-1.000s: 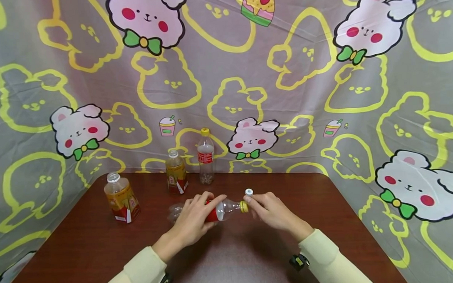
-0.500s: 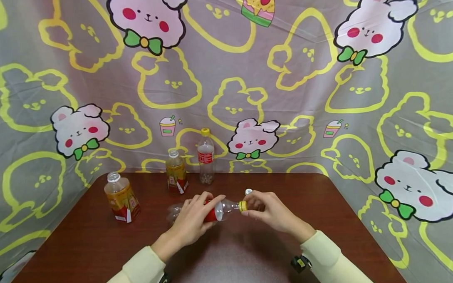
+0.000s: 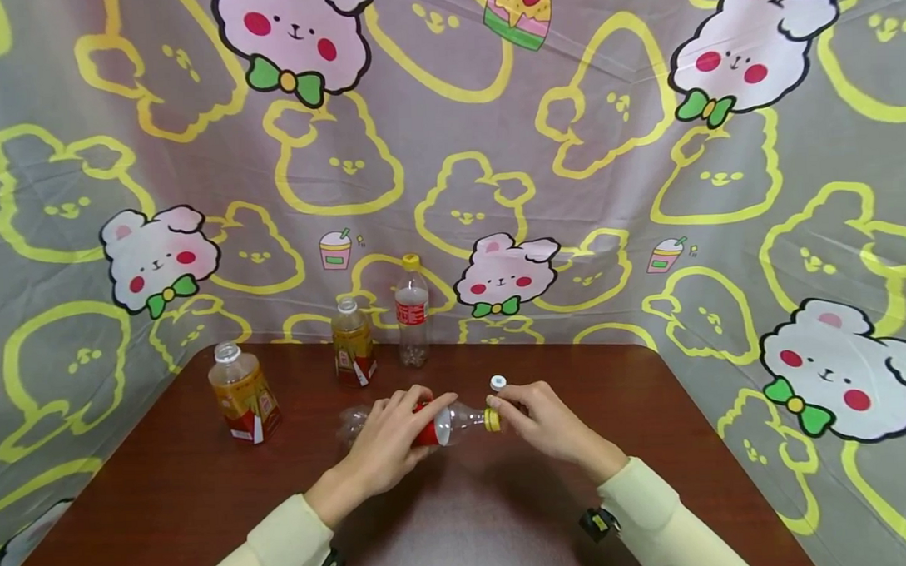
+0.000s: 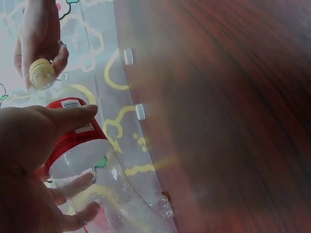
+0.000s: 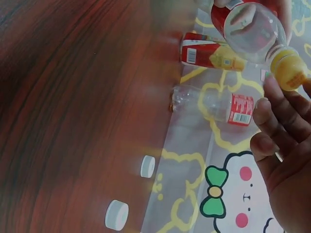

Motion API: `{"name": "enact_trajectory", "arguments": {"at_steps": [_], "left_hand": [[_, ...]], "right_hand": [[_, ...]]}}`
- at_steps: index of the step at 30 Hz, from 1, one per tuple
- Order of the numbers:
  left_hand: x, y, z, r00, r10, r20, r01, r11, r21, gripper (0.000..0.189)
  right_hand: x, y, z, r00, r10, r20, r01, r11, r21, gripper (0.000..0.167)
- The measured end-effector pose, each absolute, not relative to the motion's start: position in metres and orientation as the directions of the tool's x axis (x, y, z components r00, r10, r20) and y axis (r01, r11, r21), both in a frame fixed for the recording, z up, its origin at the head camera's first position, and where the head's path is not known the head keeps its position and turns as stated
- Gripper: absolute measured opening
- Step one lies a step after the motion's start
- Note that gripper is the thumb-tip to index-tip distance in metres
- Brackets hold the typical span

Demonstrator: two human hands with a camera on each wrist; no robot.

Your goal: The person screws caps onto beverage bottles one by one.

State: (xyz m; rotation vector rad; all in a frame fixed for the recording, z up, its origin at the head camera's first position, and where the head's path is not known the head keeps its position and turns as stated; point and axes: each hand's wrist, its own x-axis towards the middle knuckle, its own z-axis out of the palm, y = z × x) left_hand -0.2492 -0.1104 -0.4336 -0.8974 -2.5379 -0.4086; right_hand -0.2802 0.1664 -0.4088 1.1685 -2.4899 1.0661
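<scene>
My left hand [image 3: 391, 435] grips a clear plastic bottle [image 3: 465, 420] with a red label around its middle. The bottle lies sideways above the table, its neck pointing right toward my right hand [image 3: 540, 417]. A yellow bottle cap [image 5: 290, 70] sits on that neck. Thumb and forefinger of the right hand pinch this cap, while the other fingers stay loosely bent beside it in the right wrist view. Inside, the bottle looks see-through, without visible drink. The left thumb [image 4: 73, 116] presses across the red label, with the other left fingers around the underside.
Two uncapped bottles, a nearer yellow-and-red one [image 3: 243, 394] and a farther one [image 3: 353, 345], stand at left. Beside them is an upright clear bottle [image 3: 413, 318] with a yellow cap. Two white caps, one larger [image 5: 117, 215] and one smaller [image 5: 147, 166], lie near the table's back edge.
The right hand has turned back and forth at the yellow cap, thumb dropping below it, then rising again. The left hand keeps its grip on the bottle, nearly still.
</scene>
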Motion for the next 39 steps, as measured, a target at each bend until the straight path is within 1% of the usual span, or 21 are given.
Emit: {"name": "enact_trajectory", "arguments": {"at_steps": [2,4,5,8,9,11,15,17,21,24,26,31,36,39], "left_hand": [[-0.249,-0.111,-0.432,-0.713,0.522,0.468,0.647,0.747,0.152,0.082],[-0.250,-0.112,-0.431,-0.726,0.512,0.460,0.636,0.753,0.166,0.083],[-0.250,-0.113,-0.431,-0.732,0.506,0.456,0.631,0.757,0.172,0.084],[-0.251,-0.115,-0.431,-0.745,0.500,0.443,0.622,0.760,0.188,0.084],[-0.252,-0.116,-0.431,-0.746,0.501,0.438,0.623,0.758,0.193,0.083],[-0.252,-0.116,-0.432,-0.746,0.507,0.432,0.627,0.753,0.199,0.082],[-0.252,-0.115,-0.433,-0.740,0.523,0.424,0.646,0.727,0.231,0.081],[-0.251,-0.115,-0.433,-0.738,0.528,0.420,0.654,0.713,0.252,0.082],[-0.249,-0.114,-0.434,-0.736,0.525,0.428,0.662,0.691,0.291,0.083],[-0.248,-0.113,-0.435,-0.738,0.515,0.435,0.659,0.687,0.305,0.083],[-0.247,-0.112,-0.435,-0.740,0.510,0.438,0.658,0.685,0.313,0.082],[-0.244,-0.109,-0.434,-0.731,0.498,0.466,0.660,0.687,0.302,0.081],[-0.245,-0.103,-0.430,-0.708,0.479,0.518,0.662,0.705,0.253,0.084],[-0.245,-0.102,-0.428,-0.704,0.472,0.530,0.659,0.713,0.240,0.086]], "right_hand": [[-0.280,0.168,-0.410,-0.678,-0.578,0.454,-0.725,0.422,-0.545,0.018],[-0.280,0.170,-0.410,-0.677,-0.578,0.456,-0.724,0.410,-0.555,0.009],[-0.279,0.171,-0.410,-0.670,-0.586,0.456,-0.728,0.398,-0.558,0.009],[-0.278,0.173,-0.411,-0.647,-0.616,0.450,-0.741,0.368,-0.562,0.031],[-0.278,0.172,-0.410,-0.638,-0.623,0.452,-0.748,0.363,-0.555,0.035],[-0.277,0.172,-0.410,-0.619,-0.636,0.461,-0.762,0.345,-0.548,0.037],[-0.276,0.171,-0.410,-0.600,-0.637,0.483,-0.779,0.330,-0.533,0.030],[-0.276,0.171,-0.410,-0.581,-0.644,0.498,-0.796,0.323,-0.512,0.027],[-0.276,0.171,-0.406,-0.523,-0.675,0.521,-0.842,0.313,-0.440,0.018],[-0.276,0.170,-0.404,-0.506,-0.699,0.506,-0.856,0.331,-0.397,0.011],[-0.275,0.169,-0.403,-0.517,-0.707,0.483,-0.850,0.356,-0.389,0.009],[-0.272,0.167,-0.404,-0.576,-0.679,0.454,-0.814,0.431,-0.389,0.006],[-0.269,0.160,-0.406,-0.669,-0.580,0.464,-0.743,0.527,-0.412,0.025],[-0.270,0.158,-0.407,-0.709,-0.526,0.469,-0.704,0.563,-0.433,0.031]]}}
